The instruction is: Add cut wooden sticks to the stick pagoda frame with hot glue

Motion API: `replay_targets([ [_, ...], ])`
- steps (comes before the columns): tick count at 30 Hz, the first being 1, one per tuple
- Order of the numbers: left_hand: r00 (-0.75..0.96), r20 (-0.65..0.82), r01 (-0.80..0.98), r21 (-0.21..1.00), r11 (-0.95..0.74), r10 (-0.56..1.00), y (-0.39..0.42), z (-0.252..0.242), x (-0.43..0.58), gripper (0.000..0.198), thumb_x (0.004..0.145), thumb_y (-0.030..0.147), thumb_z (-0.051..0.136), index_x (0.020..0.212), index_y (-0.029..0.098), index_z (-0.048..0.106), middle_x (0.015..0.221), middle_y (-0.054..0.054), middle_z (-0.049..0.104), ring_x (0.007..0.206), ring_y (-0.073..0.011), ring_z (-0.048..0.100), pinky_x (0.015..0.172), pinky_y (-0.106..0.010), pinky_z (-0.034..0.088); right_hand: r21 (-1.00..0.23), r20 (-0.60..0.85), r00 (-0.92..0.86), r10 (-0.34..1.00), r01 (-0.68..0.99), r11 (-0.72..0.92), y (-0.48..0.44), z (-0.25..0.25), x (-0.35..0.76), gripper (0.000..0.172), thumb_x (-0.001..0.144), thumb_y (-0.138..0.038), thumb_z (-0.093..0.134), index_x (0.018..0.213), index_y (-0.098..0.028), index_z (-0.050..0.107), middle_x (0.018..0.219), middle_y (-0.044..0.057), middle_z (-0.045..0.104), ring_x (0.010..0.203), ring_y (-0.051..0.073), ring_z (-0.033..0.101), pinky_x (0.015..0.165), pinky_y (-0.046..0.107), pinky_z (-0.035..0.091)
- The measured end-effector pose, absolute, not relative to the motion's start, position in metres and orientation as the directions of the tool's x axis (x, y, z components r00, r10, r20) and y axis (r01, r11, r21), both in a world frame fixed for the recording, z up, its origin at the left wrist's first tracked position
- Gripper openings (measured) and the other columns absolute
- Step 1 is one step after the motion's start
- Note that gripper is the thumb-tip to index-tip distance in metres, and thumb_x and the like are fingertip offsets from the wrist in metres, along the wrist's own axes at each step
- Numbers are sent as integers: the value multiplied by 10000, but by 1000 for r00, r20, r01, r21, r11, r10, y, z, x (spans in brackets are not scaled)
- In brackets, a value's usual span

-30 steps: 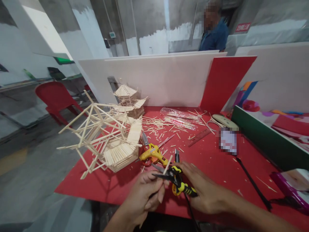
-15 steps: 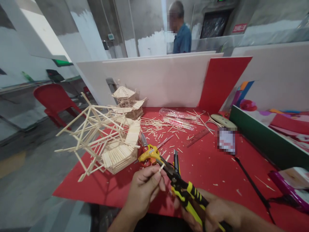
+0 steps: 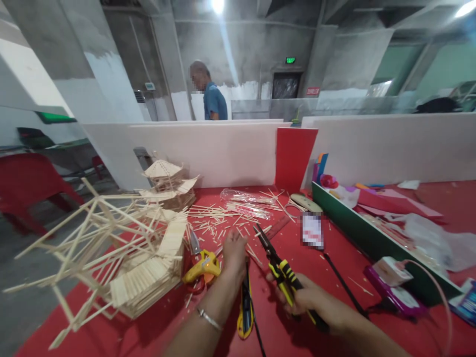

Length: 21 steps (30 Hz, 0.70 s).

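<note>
- Hands: well apart. Right hand (image 3: 303, 298) clamped on the handles of black-and-yellow shears (image 3: 286, 277), blades pointing away from the person over the red worktop (image 3: 305, 263).
- Left hand (image 3: 234, 250) extended to the near edge of the loose wooden sticks (image 3: 210, 213), back of hand uppermost; cannot tell whether its fingers grip one.
- Utility knife (image 3: 246, 302) lies lengthwise between the forearms, just beside the left wrist.
- Yellow glue gun (image 3: 204, 267) lies left of that forearm, over the handles of scissors (image 3: 194, 243), partly covering them.
- Left: large open stick framework (image 3: 141, 282), slats laid side by side on its base; small tiered pagoda model (image 3: 163, 171) behind.
- Beyond the hands: clear plastic bag (image 3: 249, 203) with sticks; ruler (image 3: 278, 226) near the shears' tips.
- Right: green panel (image 3: 357, 243) standing on edge, purple power strip (image 3: 397, 295) in front.
- Rear: white boards (image 3: 208, 153) and red board (image 3: 295, 156) wall off the worktop; person in blue (image 3: 214, 101) behind, partly hidden.
</note>
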State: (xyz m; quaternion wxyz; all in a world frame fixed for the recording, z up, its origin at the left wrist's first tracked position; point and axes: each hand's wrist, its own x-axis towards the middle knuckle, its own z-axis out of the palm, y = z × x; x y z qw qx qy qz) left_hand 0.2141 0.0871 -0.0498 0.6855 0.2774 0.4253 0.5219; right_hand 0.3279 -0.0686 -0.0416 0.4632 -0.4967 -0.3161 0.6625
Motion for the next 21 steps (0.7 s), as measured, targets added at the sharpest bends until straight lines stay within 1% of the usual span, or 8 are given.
replay_targets([
  [3,66,-131,-379,914,146,989,75,-46,196,314,682,109,784,960,225,696,1072,-61,701,1061,-211,629,860,-269,494,-893,-374,-50,926,-251,-374,-70,-39,327,566,505,-188,596,1070,-172,620,775,-23,529,681,130,473,620,258,351],
  [5,103,-37,-315,947,68,994,64,-39,181,143,716,215,776,848,199,724,885,-44,715,887,-196,656,793,-274,508,-904,-360,-57,931,-225,-364,-67,-41,326,562,513,-186,575,1073,-179,617,794,-21,529,693,132,471,621,257,355],
  [8,143,52,-255,967,-14,988,52,-33,169,181,671,274,812,804,180,733,715,-19,694,691,-176,637,674,-280,518,-922,-335,-113,935,-167,-350,-61,-48,319,453,521,-171,551,971,-192,602,777,-26,512,677,121,447,603,245,346],
  [11,99,114,-229,969,-89,988,45,-30,164,163,674,274,804,793,181,742,707,-14,690,659,-158,621,614,-256,511,-930,-312,-162,936,-148,-335,-59,-51,309,357,516,-172,532,870,-209,554,765,-33,503,667,111,439,604,233,347],
  [15,29,156,-220,965,-146,987,40,-22,148,115,738,290,759,779,185,734,712,1,669,598,-117,582,542,-213,487,-943,-308,-217,926,-58,-327,-69,-39,305,405,503,-174,523,903,-219,567,776,-32,536,700,129,480,608,232,371],
  [18,4,108,-274,956,-103,994,34,-14,124,121,770,288,737,763,186,671,932,-31,729,620,-113,631,544,-221,522,-949,-233,-59,971,231,-214,-78,-37,315,583,619,-225,550,1201,-244,564,1011,20,634,872,196,564,734,298,446],
  [19,24,71,-320,946,-59,997,32,-13,115,146,768,284,739,735,184,638,976,-44,738,661,-137,667,550,-237,542,-900,-175,57,983,396,-184,-80,-42,321,617,665,-252,554,1282,-244,533,1115,49,634,958,230,573,806,340,452],
  [21,72,-5,-364,931,31,997,26,-11,99,181,761,278,751,719,181,604,916,-54,752,729,-184,707,562,-259,569,-647,-26,265,964,731,-218,-81,-58,334,625,727,-295,567,1344,-211,512,1209,113,618,1068,297,567,906,420,421],
])
